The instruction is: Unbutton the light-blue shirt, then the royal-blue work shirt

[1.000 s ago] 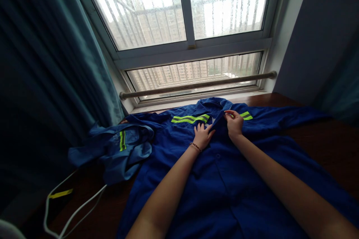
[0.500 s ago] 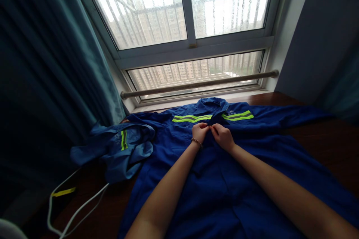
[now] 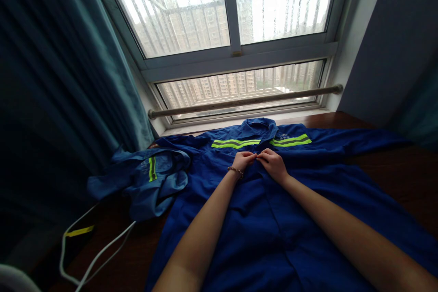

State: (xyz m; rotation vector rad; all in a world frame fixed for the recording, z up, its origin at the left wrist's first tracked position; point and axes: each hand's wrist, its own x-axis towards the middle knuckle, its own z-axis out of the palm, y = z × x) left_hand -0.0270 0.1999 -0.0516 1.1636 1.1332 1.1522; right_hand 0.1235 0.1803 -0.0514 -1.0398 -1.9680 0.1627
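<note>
Blue work shirt (image 3: 273,219) spread flat, front up, over most of a dark wooden table (image 3: 404,178), collar toward the far edge by the window, hem running off the near edge below the view. Yellow-green reflective stripes (image 3: 236,143) across the chest just under the collar (image 3: 259,126), one band on either side of the front opening. Right sleeve of the shirt stretched out toward the far right corner of the table.

Left hand (image 3: 243,161) and right hand (image 3: 273,164) side by side at the middle of the chest, just below the stripes, fingertips meeting at the front placket. Both hands curled, thumb and forefingers pinched on the fabric edges there; too small to tell whether a button sits between them. Beaded bracelet (image 3: 235,171) on the left wrist. Both forearms laid over the lower shirt front, reaching from the near edge.

Second blue garment (image 3: 147,182) crumpled in a heap near the left edge of the table, touching the spread shirt's shoulder, with one short yellow-green stripe showing on top. White cable (image 3: 102,250) looping over the near left corner, beside a dark object with a yellow strip (image 3: 78,231) on it; kind of object unclear.

Teal curtain (image 3: 61,77) hanging along the left side. Window (image 3: 236,36) beyond the far edge, pale rail (image 3: 246,100) across its lower pane, apartment blocks outside. Grey wall (image 3: 393,41) on the right.
</note>
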